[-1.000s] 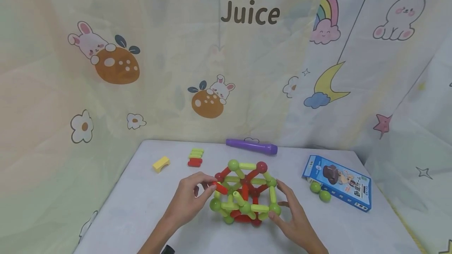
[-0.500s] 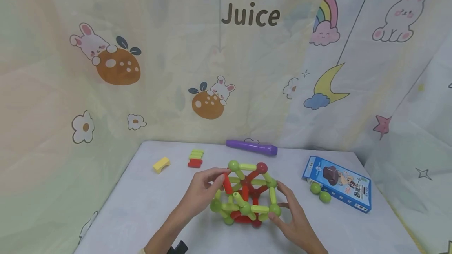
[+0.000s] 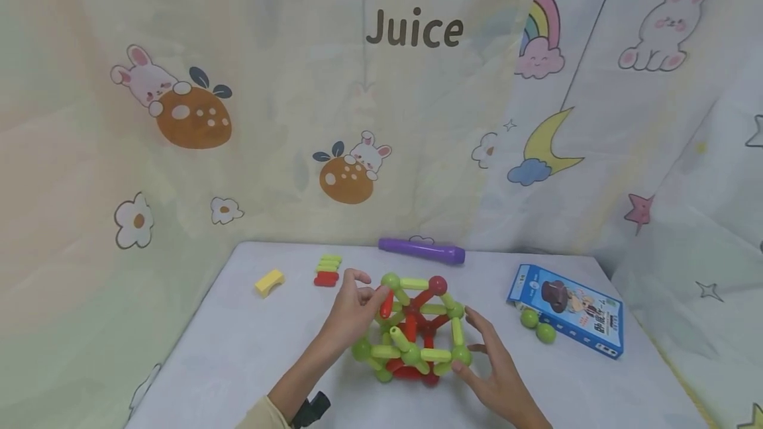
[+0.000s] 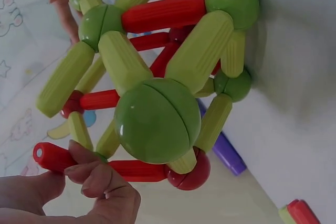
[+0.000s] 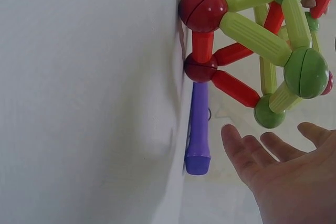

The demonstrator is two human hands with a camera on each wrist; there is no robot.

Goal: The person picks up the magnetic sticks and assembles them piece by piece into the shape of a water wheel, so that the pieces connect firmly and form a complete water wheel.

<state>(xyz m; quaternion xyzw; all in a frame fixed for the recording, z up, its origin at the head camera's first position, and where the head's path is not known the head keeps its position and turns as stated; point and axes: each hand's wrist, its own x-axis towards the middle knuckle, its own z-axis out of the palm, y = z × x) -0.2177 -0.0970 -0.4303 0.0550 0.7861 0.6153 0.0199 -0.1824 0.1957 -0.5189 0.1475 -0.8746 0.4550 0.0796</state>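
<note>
My left hand (image 3: 353, 310) pinches a red magnetic rod (image 4: 52, 157) between thumb and fingers. In the left wrist view the rod's free end faces the camera and shows a small pale disc. The rod is near the upper left green ball (image 3: 390, 281) of a frame built from green and red balls and rods (image 3: 411, 354), which stands on the table. On the frame's front, one light green rod (image 3: 399, 338) sticks up with a free end. My right hand (image 3: 497, 376) is spread beside the frame's right side, fingertips close to its green balls (image 5: 269, 110).
Behind the frame lies a purple stick-like tube (image 3: 422, 251). At the back left are short green and red rods (image 3: 326, 279) and a yellow arch block (image 3: 269, 283). A blue box (image 3: 572, 310) lies at the right, two loose green balls (image 3: 545, 333) beside it.
My left hand has moved right with the red rod, from the frame's left side to its upper left ball. The rod has turned more upright. My right hand has hardly moved.
</note>
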